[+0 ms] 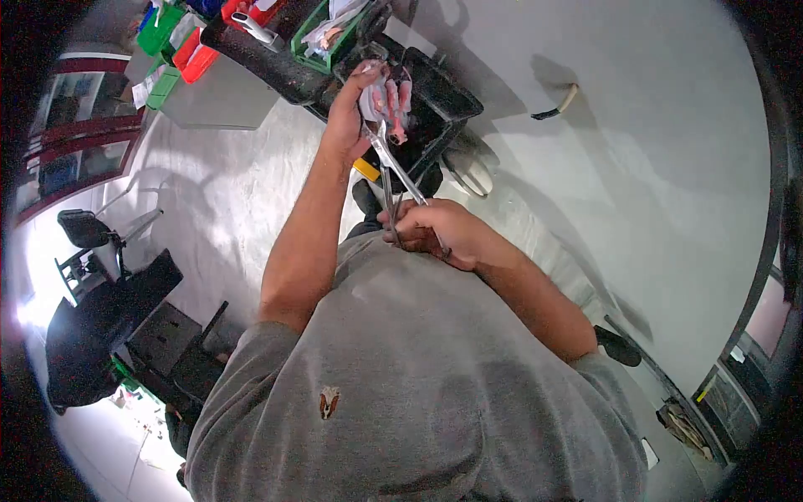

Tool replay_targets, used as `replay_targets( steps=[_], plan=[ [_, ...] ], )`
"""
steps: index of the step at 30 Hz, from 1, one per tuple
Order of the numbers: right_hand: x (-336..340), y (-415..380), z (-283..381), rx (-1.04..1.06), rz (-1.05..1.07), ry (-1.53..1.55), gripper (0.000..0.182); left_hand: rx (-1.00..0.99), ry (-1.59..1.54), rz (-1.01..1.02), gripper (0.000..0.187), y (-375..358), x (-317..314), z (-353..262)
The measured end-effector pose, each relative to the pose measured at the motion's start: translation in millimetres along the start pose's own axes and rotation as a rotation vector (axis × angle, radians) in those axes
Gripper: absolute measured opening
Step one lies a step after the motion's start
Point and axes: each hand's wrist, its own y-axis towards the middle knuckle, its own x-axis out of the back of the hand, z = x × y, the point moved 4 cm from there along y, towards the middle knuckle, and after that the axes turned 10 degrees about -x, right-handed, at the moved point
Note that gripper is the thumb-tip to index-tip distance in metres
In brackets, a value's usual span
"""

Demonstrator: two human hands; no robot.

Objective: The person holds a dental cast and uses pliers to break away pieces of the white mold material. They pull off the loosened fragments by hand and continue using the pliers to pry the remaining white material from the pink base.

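My left hand (350, 113) reaches forward over the black cart, its fingers closed on a white and pink piece (393, 99) with long reddish strips; I cannot tell its kind. Close to my belly, my right hand (435, 230) has its fingers in the handles of large metal scissors (391, 163). The scissor blades point up and away from me, their tips right at the lower edge of the white and pink piece.
The black cart (456, 105) carries a green bin (311, 48) with white and tan material in it, and a white handheld device (258, 30). Red bins (197, 58) and green bins (161, 33) stand at the far left. A black chair (84, 227) is on the left.
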Motion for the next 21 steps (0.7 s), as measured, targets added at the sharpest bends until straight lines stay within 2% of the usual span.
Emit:
replay_targets(
  steps=[2,4,8,10,12,16,18,20,21],
  plan=[
    [-0.9,3.2,-1.8,-0.055,-0.043,0.080,0.030,0.012,-0.025,0.015,0.028,-0.1,-4.8,0.1],
    [-6.8,2.6,1.1,-0.024,-0.092,0.063,0.030,-0.007,-0.102,-0.106,0.027,3.7,-1.7,6.2],
    [-6.6,5.3,7.3,0.078,-0.188,-0.090,0.031,-0.033,-0.030,0.005,0.028,6.8,-6.7,2.1],
    [-1.3,13.4,5.0,0.106,-0.175,-0.072,0.031,-0.073,-0.151,-0.048,0.031,10.1,-10.4,-0.3],
    [0.4,14.6,6.9,0.137,-0.162,-0.058,0.031,-0.054,-0.142,-0.085,0.032,12.8,-14.1,-0.1],
    [0.8,15.4,13.9,0.072,-0.184,-0.084,0.032,0.006,-0.142,-0.153,0.032,19.4,-3.4,1.6],
    [-1.0,11.8,18.1,0.072,-0.198,-0.132,0.033,-0.048,-0.169,-0.109,0.031,20.0,0.4,6.0],
    [-10.4,1.8,23.9,0.021,-0.126,-0.004,0.034,-0.102,-0.194,-0.063,0.031,19.3,3.1,6.8],
    [-11.1,0.1,25.8,0.022,-0.125,-0.003,0.034,-0.063,-0.231,-0.149,0.030,15.6,4.0,7.2]
  ],
)
